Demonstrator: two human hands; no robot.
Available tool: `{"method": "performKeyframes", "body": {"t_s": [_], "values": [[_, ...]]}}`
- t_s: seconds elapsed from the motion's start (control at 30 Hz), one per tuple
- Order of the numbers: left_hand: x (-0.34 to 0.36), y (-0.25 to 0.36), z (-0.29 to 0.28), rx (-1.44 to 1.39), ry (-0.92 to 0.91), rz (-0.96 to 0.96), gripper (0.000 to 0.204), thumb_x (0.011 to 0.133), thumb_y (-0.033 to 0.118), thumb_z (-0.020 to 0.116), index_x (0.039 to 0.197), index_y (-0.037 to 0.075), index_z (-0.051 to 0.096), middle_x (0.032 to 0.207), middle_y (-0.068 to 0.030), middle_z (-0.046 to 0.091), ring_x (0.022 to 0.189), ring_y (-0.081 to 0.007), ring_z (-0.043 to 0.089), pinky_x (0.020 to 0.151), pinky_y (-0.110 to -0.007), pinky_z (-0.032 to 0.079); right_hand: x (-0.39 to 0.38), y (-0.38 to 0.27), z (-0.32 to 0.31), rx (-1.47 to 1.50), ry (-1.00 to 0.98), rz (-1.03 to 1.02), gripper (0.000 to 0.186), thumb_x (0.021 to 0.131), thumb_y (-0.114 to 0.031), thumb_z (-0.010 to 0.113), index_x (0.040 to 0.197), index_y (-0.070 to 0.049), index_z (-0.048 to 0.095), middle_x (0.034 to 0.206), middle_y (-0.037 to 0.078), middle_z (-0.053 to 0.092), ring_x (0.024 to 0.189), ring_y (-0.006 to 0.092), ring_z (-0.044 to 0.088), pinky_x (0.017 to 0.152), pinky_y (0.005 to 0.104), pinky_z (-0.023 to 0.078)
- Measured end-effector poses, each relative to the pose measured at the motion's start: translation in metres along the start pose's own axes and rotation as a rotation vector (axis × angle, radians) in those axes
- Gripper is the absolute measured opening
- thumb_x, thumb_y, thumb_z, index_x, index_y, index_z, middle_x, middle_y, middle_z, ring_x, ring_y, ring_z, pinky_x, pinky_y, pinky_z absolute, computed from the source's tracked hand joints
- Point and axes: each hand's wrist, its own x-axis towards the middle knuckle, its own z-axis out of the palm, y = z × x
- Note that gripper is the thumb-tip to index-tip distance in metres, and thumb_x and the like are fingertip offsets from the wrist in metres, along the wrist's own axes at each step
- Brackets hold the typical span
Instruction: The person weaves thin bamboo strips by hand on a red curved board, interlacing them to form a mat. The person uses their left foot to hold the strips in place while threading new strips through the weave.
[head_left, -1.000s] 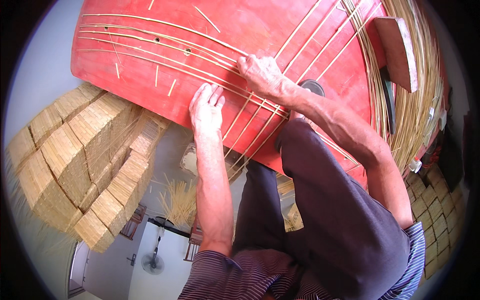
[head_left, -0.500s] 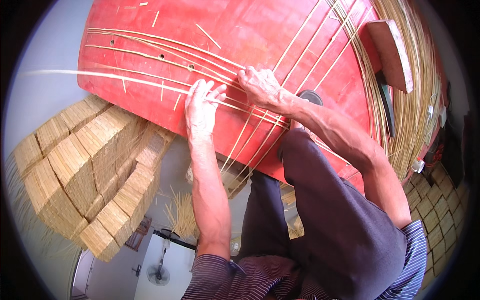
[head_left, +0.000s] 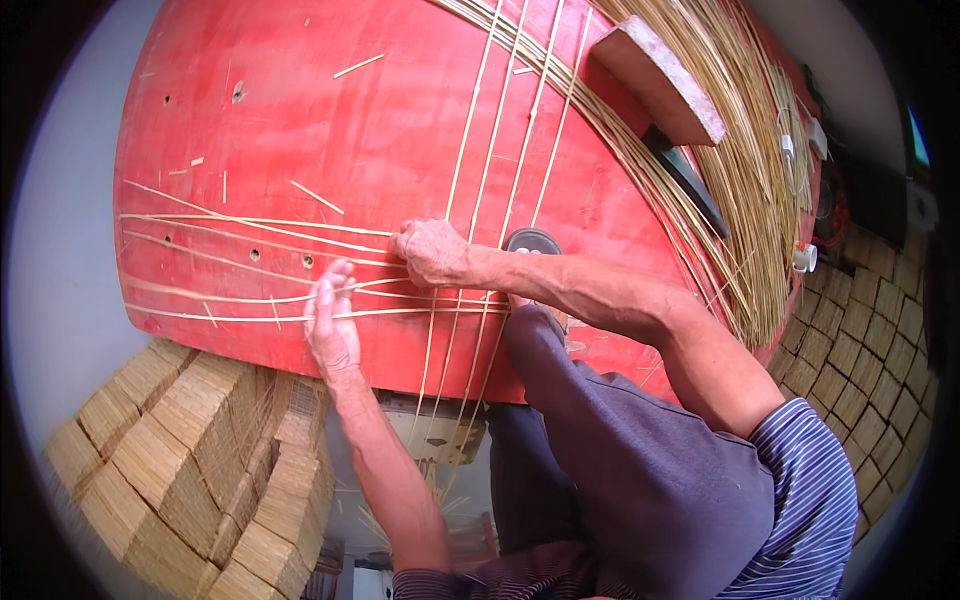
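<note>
On a red board, several thin bamboo strips running sideways cross a few long strips that reach from the far edge toward me. My right hand is closed at the sideways strips, with strip ends fanning out to its left. To its left and nearer to me, my left hand is turned up with its fingers apart, two strips passing against its fingers and palm. Beside the crossing, my foot in a dark sandal is on the board, partly hidden by my right forearm.
A reddish block sits on a dark flat bar, by a large bundle of long strips at the right. Stacked woven bundles stand below the board's left edge. Short offcuts lie scattered. A white cup-like object is beyond the bundle.
The whole view has shifted. A strip that stuck out past the board's left edge now ends over the board. The sideways strips' left ends have shifted, and one now slants across another.
</note>
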Motion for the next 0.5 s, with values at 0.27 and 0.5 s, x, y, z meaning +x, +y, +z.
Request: {"method": "performKeyframes", "body": {"t_s": [0.27, 0.5], "values": [[0.017, 0.029, 0.012, -0.181, -0.156, -0.02, 0.063, 0.096, 0.027, 0.058, 0.147, 0.0, 0.034, 0.14, -0.0229, 0.05, 0.129, -0.0347, 0.048, 0.11, -0.046, 0.035, -0.008, -0.001, 0.009, 0.008, 0.079, -0.106, 0.012, 0.072, -0.009, 0.057, 0.077, 0.002, 0.059, 0.076, 0.024, 0.064, 0.068, 0.0423, 0.066, 0.052, 0.0507, 0.052], [0.027, 0.038, -0.003, -0.219, -0.108, 0.052, 0.049, 0.1, 0.022, 0.054, 0.142, 0.0, 0.041, 0.13, -0.0218, 0.058, 0.125, -0.0338, 0.053, 0.113, -0.048, 0.035, -0.083, 0.094, -0.054, 0.112, 0.461, -0.001, 0.011, 0.079, -0.012, 0.061, 0.088, -0.011, 0.055, 0.072, 0.011, 0.055, 0.065, 0.0351, 0.058, 0.053, 0.0457, 0.047]]}}
